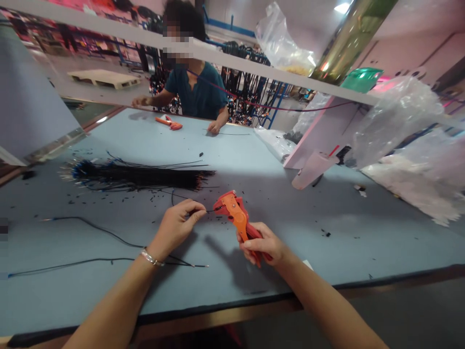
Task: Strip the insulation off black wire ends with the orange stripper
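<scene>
Wire (209, 211) end sits in the stripper (234, 213) nose, over the desk (363, 228) middle. Left hand (178, 225): grip pinched on wire. Right hand (261, 247): grip closed round stripper handles. Judged partway: offcuts (119, 198) litter the desk, loose wires (90, 225) lie at left, and a large bundle (138, 177) lies behind, its ends' state unclear. Containers: bag (281, 46) above the shelf (254, 65) holds yellowish stuff. Side bags (395, 116): contents unclear.
</scene>
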{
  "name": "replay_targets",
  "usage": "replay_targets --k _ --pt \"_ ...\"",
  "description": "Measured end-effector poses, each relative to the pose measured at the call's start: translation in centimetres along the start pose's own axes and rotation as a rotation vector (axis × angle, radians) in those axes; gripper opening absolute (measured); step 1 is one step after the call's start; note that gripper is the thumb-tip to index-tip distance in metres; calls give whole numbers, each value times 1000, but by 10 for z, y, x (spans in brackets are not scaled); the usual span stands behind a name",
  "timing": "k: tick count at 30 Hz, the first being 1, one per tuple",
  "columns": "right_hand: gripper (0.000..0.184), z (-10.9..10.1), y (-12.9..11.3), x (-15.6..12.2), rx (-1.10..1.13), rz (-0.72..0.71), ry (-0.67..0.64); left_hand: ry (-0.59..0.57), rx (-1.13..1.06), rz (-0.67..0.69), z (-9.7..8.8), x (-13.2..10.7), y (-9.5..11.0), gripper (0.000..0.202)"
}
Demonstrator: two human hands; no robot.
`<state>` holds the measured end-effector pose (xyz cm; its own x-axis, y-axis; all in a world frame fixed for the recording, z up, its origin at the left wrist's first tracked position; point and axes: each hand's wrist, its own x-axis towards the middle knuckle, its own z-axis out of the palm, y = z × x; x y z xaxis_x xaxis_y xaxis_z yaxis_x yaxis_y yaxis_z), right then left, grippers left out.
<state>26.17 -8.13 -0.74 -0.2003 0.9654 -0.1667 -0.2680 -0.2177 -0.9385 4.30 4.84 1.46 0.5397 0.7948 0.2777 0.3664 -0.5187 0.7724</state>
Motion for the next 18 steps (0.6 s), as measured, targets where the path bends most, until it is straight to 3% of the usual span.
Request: replay_targets --k 4,9,18 --pt "28 2 0 0 61 13 -28 4 -1 -23 0 0 0 24" --pt "36 -3 3 0 163 36 -167 1 -3 -43 1 0 0 24" --pt "37 -1 -2 3 193 -25 -174 45 3 -43 -3 1 -2 23"
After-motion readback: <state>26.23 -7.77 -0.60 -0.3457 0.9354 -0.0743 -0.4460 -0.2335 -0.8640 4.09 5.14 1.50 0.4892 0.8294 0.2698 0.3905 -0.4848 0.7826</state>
